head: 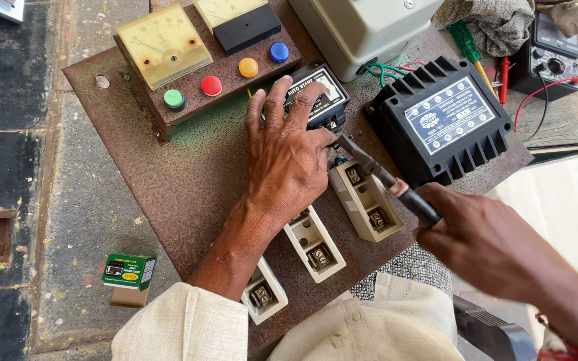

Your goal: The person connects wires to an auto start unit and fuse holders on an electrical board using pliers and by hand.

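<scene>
1. Lower left of frame: small green box (128, 271) on the floor, off the rusty panel (168, 174).
2. Centre: left hand (287, 160) flat, fingers spread, pressing the black starter unit (319, 93).
3. Right: right hand (466, 234) closed around pliers (386, 177); long axis runs up-left, tip beside the left thumb, above the cream fuse holder (364, 199).

— What's around you down there?
— I see a floor (68, 220) of grey and dark stone slabs, dusty, in bright daylight.
— Any furniture?
— A worn wooden surface (573, 117) at upper right.
</scene>
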